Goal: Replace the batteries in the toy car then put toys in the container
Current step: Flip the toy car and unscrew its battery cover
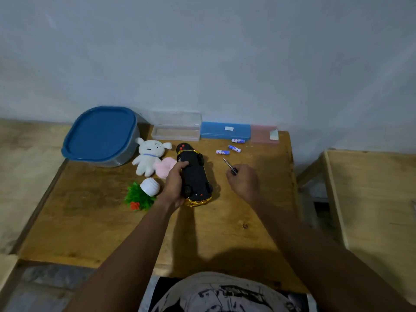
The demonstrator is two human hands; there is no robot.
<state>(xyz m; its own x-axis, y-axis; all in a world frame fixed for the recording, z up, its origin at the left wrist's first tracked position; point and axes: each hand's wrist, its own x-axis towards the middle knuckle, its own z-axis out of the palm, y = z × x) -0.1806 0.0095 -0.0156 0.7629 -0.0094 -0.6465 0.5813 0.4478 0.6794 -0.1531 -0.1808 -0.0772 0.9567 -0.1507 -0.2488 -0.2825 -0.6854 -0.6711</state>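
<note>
At the middle of a wooden table (112,233), a person's left hand (174,188) has its fingers (182,165) clamped round a toy car (194,176) turned black underside up. Just to the right, the right hand (244,182) has its fingers closed on a small screwdriver (228,165). Three blue batteries (234,148) lie loose beyond it, and a blue-lidded container (101,136) sits at the far left beside two soft toys (149,155).

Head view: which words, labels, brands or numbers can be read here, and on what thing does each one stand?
No text here can be read.
Batteries: red and white print on the blue wraps, too blurred to read.
White label on the blue case: too small to read.
Shirt: dark drawing, no clear letters.
</note>
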